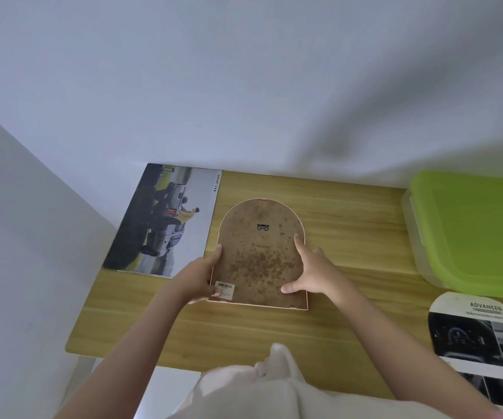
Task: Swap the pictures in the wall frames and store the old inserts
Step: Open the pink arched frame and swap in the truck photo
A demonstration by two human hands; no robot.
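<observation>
An arch-shaped picture frame (260, 255) lies face down on the wooden table (350, 237), its stained brown backing board up, with a small metal hanger near the top and a barcode sticker at the lower left. My left hand (200, 275) grips the frame's left edge, thumb on the sticker corner. My right hand (309, 272) holds the right edge, index finger stretched along the backing and thumb pressed on its lower right. An arch-cut printed insert (480, 334) headed "ADVANCED" lies at the table's right.
A car brochure page (165, 220) marked "SMART CAB" lies flat at the table's far left, against the wall. A clear storage box with a green lid (470, 231) stands at the far right. White walls close the back and left.
</observation>
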